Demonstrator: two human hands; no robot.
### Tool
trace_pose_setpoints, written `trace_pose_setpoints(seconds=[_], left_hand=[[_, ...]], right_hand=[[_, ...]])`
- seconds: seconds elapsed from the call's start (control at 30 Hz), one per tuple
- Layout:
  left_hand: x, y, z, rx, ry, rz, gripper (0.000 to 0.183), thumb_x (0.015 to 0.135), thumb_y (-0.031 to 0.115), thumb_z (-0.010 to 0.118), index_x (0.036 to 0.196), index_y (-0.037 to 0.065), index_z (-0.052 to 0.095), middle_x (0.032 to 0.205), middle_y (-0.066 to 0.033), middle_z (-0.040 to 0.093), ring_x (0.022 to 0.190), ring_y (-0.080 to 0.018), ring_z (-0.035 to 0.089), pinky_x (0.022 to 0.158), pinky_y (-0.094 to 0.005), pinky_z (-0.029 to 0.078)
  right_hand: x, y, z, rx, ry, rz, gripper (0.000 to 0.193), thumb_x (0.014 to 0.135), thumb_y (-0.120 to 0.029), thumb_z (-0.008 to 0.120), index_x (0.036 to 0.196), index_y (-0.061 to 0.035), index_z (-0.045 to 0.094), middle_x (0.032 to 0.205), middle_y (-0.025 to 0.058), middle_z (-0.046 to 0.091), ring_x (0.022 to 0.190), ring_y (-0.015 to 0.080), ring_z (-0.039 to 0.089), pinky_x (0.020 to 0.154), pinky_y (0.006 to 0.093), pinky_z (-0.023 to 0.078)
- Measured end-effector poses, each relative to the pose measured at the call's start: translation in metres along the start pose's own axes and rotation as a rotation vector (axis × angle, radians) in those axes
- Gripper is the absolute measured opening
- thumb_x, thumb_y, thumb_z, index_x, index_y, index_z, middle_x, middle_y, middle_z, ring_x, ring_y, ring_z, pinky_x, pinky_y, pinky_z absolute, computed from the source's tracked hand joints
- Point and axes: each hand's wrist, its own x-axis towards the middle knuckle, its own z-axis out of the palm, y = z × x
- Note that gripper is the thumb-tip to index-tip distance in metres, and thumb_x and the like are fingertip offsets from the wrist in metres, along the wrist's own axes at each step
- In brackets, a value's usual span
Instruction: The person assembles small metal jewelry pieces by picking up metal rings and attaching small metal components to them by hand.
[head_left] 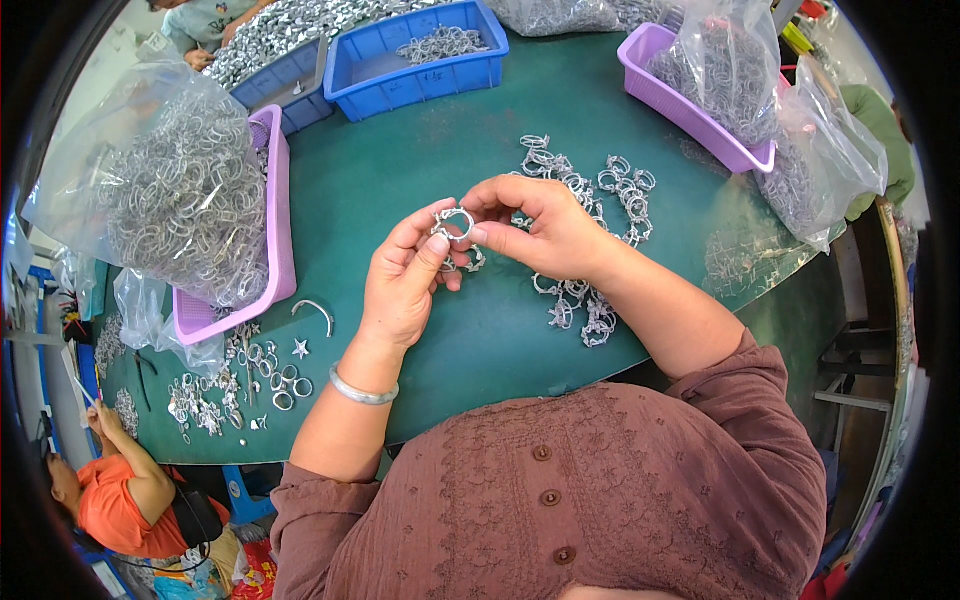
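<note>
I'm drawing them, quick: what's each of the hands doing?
Left hand: closed, holding a silver ring.
Right hand: at the same ring's edge; can't tell if gripping.

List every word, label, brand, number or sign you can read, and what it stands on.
Nothing legible.
Blue plastic bin: dark marks on its front wall, too small to read.
Pale shirt, top left: dark print, too blurred.
Red bag, lower left: print, too blurred.
Metal ring being held: no text shows.

Rings [598, 328] on table [400, 160], R of L basket [281, 215]; bin [425, 93] behind, prob. w/ rings.
</note>
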Motion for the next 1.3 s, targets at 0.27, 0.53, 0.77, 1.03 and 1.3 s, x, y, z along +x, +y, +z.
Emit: trace_pose_setpoints(seconds=[0.27, 0.53, 0.77, 1.03, 1.3], left_hand=[[-0.0003, 0.0016, 0.0009, 0.026, -0.009, 0.014, 0.036, 0.086, 0.006, 0.052, 0.121, 0.004, 0.046, 0.095, -0.0038, 0.058, 0.078, -0.0101, 0.055, 0.057, -0.0207, 0.045], [-0.0003, 0.0027, 0.0002, 0.073, 0.018, -0.019, 0.027, 0.085, 0.005, 0.053, 0.112, 0.003, 0.051, 0.093, -0.0053, 0.059, 0.076, -0.0099, 0.056, 0.057, -0.0208, 0.045], [0.0009, 0.0075, -0.0028, -0.021, 0.013, -0.122, 0.016, 0.086, 0.011, 0.054, 0.100, 0.003, 0.055, 0.089, -0.0053, 0.061, 0.074, -0.0098, 0.057, 0.056, -0.0209, 0.045], [0.0004, 0.0051, 0.0036, 0.184, 0.063, 0.077, 0.024, 0.079, 0.004, 0.063, 0.102, 0.003, 0.054, 0.087, -0.0010, 0.057, 0.075, -0.0061, 0.053, 0.056, -0.0170, 0.043], [-0.0012, 0.0042, 0.0029, 0.297, 0.017, 0.219, 0.028, 0.078, -0.003, 0.062, 0.104, 0.001, 0.053, 0.090, -0.0015, 0.057, 0.078, -0.0081, 0.053, 0.069, -0.0209, 0.046]], right_hand=[[-0.0023, 0.0035, -0.0008, 0.120, -0.031, 0.132, 0.016, 0.082, -0.002, 0.058, 0.098, 0.0009, 0.057, 0.087, 0.0032, 0.060, 0.080, 0.0081, 0.056, 0.072, 0.0225, 0.046], [-0.0012, 0.0011, 0.0008, 0.116, 0.025, 0.125, 0.012, 0.079, -0.001, 0.058, 0.091, 0.0003, 0.057, 0.078, 0.0045, 0.061, 0.073, 0.0093, 0.057, 0.067, 0.0237, 0.047], [-0.0012, 0.0014, -0.0014, 0.053, 0.091, 0.105, 0.013, 0.079, 0.001, 0.059, 0.091, 0.0002, 0.056, 0.086, 0.0033, 0.059, 0.079, 0.0088, 0.055, 0.070, 0.0232, 0.045], [0.0005, 0.0018, -0.0021, -0.262, 0.032, -0.172, 0.025, 0.070, 0.007, 0.061, 0.093, -0.0011, 0.055, 0.090, 0.0078, 0.057, 0.076, 0.0156, 0.057, 0.067, 0.0264, 0.046], [-0.0011, 0.0062, 0.0018, -0.151, 0.069, -0.112, 0.030, 0.069, 0.004, 0.062, 0.097, -0.0015, 0.053, 0.086, 0.0096, 0.057, 0.073, 0.0196, 0.058, 0.064, 0.0290, 0.048]])
